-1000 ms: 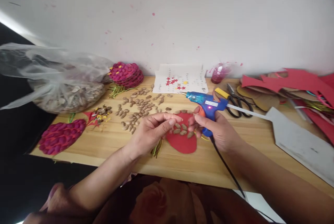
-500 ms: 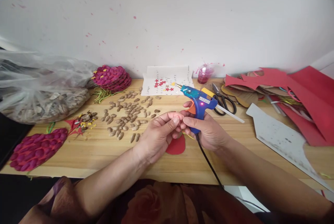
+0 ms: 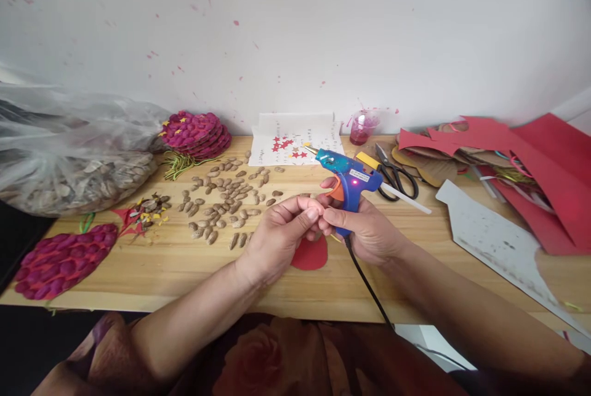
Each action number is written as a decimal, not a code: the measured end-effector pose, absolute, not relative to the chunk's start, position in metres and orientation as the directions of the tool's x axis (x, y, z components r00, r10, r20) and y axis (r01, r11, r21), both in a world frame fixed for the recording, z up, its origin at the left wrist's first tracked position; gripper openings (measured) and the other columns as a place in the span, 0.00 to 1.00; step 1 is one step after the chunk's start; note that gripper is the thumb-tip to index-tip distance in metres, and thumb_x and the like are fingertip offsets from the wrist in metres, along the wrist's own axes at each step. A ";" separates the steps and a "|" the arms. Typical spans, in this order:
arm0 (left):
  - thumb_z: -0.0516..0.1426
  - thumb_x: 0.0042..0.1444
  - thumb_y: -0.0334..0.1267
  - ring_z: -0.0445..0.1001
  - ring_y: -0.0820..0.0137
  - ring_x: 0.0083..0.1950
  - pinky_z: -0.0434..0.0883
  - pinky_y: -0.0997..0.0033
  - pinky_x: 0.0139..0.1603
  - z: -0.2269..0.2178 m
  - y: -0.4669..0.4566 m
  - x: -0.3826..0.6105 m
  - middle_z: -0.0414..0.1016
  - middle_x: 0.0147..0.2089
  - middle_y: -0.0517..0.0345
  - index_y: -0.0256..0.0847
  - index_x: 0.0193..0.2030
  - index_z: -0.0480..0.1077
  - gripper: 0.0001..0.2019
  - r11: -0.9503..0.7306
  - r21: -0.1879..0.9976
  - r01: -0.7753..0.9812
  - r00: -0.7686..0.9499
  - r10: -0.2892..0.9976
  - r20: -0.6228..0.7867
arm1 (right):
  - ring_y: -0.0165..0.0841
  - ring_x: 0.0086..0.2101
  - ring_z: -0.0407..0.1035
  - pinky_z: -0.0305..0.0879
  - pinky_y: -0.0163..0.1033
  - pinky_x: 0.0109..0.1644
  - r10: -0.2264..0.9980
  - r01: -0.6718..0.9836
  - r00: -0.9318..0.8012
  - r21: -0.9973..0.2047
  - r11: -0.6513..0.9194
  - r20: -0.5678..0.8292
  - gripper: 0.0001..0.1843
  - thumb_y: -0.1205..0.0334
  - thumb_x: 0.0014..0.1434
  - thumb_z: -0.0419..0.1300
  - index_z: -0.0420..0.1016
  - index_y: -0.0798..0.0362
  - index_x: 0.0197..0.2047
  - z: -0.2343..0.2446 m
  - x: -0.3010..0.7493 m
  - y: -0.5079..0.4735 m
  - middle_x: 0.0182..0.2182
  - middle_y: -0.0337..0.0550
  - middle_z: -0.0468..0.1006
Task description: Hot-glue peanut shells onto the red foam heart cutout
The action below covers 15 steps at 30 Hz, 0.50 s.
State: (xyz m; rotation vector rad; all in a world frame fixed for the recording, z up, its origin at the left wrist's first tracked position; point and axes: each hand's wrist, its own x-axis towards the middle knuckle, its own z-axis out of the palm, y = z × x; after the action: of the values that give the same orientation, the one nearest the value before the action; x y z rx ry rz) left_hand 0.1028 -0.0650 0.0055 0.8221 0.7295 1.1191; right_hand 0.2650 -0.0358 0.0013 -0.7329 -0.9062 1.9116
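Observation:
My right hand grips a blue hot glue gun with its red light on and its nozzle pointing up and left. My left hand has its fingertips pinched together against my right thumb; what they pinch is too small to make out. Both hands hover over a red heart-shaped card, mostly hidden beneath them. Loose brown seeds are scattered on the wooden table just left of my hands. The gun's black cord runs off the front edge.
A clear plastic bag of seeds lies at the left. Magenta seed-covered shapes lie at the front left and back. Black scissors, a star sticker sheet, a pink cup, red paper scraps and grey card fill the right.
The view shifted right and settled. My hands came together over the red card, hiding the seeds glued on it; the left fingertips now pinch against my right thumb.

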 end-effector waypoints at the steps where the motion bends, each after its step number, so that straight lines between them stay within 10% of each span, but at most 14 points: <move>1: 0.66 0.60 0.43 0.70 0.74 0.33 0.64 0.74 0.35 0.005 -0.065 0.103 0.73 0.31 0.57 0.35 0.32 0.74 0.13 0.196 0.866 -0.461 0.265 0.961 -0.077 | 0.27 0.26 0.74 0.72 0.35 0.32 0.887 -0.458 -0.443 -0.817 -0.350 -0.131 0.24 0.66 0.49 0.76 0.73 0.45 0.47 0.001 0.265 -0.036 0.30 0.30 0.79; 15: 0.69 0.55 0.46 0.74 0.73 0.31 0.67 0.73 0.32 0.007 -0.067 0.103 0.75 0.30 0.58 0.36 0.36 0.76 0.15 0.171 0.891 -0.421 0.127 0.984 -0.129 | 0.29 0.31 0.78 0.72 0.34 0.34 0.912 -0.448 -0.391 -0.840 -0.305 -0.122 0.20 0.64 0.53 0.74 0.74 0.46 0.47 0.000 0.263 -0.036 0.31 0.33 0.83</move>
State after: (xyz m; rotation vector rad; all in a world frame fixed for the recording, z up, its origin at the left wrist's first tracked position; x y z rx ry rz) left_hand 0.1027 -0.0672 0.0068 0.8163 0.8832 1.2080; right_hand 0.2633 -0.0364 0.0003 -0.7650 -0.9215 1.8387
